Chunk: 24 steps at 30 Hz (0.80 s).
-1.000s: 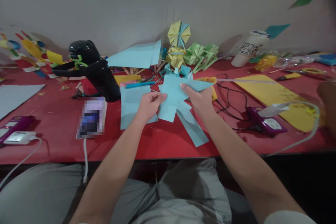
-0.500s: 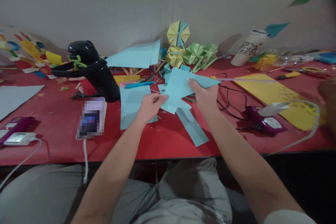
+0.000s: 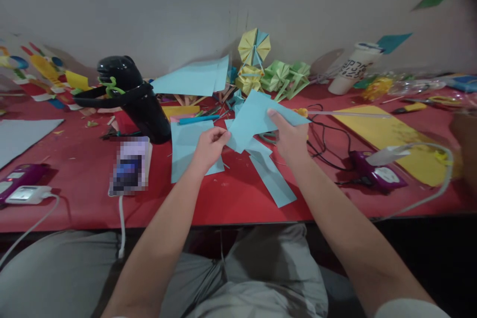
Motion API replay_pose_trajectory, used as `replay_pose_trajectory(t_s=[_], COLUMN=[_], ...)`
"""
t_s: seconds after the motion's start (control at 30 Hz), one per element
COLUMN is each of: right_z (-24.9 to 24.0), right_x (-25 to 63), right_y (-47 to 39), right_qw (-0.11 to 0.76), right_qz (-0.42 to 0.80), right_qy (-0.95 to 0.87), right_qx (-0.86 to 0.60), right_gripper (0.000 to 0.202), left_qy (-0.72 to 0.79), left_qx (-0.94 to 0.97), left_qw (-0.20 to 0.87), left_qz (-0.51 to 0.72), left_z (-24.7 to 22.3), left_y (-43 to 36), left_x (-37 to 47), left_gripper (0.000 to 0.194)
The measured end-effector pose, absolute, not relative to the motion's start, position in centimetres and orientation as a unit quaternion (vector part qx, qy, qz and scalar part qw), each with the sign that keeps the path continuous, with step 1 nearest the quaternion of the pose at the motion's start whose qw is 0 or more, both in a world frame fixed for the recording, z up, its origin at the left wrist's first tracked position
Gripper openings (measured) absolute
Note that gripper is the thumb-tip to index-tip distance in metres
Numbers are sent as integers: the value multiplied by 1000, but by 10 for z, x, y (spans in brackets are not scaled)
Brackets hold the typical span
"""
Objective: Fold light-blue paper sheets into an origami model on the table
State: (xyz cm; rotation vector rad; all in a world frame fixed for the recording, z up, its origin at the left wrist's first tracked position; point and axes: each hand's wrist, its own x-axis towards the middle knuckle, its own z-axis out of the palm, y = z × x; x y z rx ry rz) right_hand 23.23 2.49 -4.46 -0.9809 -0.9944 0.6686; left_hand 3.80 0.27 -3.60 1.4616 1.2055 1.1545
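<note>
A light blue sheet of paper [image 3: 250, 121] is held up between my hands, tilted above the table. My right hand [image 3: 289, 134] grips its right side, thumb on top and fingers underneath. At the lower left edge, my left hand [image 3: 210, 149] pinches the paper with thumb and forefinger. Below lies a light blue paper strip [image 3: 274, 179], partly covered by the held sheet. Another light blue sheet [image 3: 182, 151] rests flat by my left hand, with a blue pen [image 3: 199, 119] across its top. Scissor handles [image 3: 266, 137] show partly beside my right hand.
A black tumbler [image 3: 143, 104] and a phone [image 3: 130, 166] stand to the left. Folded paper models [image 3: 254, 54] sit against the wall. On the right are a yellow sheet [image 3: 372, 124], a purple power strip [image 3: 378, 171], cables and a white cup [image 3: 350, 69].
The held paper has turned slightly and shifted a little up and left. My left hand has moved slightly left with its edge; my right hand stays about where it was.
</note>
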Motion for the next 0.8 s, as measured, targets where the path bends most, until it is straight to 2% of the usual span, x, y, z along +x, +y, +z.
replay_pose_trajectory(t_s=[0.13,0.27,0.57,0.67,0.73,0.8], right_z=[-38,-31,-23,-21,-23,-26], right_x=[234,249,268,265,262,259], right_y=[23,25,16,12,11,12], right_qw=[690,639,443,423,418,408], right_qz=[365,396,541,546,529,499], right_qy=[-444,-472,-526,-552,-585,-626], right_qx=[-440,-460,-485,-468,-451,-439], right_gripper=[27,26,71,81,77,63], left_qy=[505,521,570,576,572,556], left_qx=[578,577,623,666,692,713], left_qw=[410,427,336,282,259,250], left_qz=[493,462,418,380,356,346], left_z=[-38,-39,-35,-34,-33,-32], left_y=[6,10,12,9,6,4], left_x=[31,23,15,15,15,17], left_gripper=[14,13,15,15,17,18])
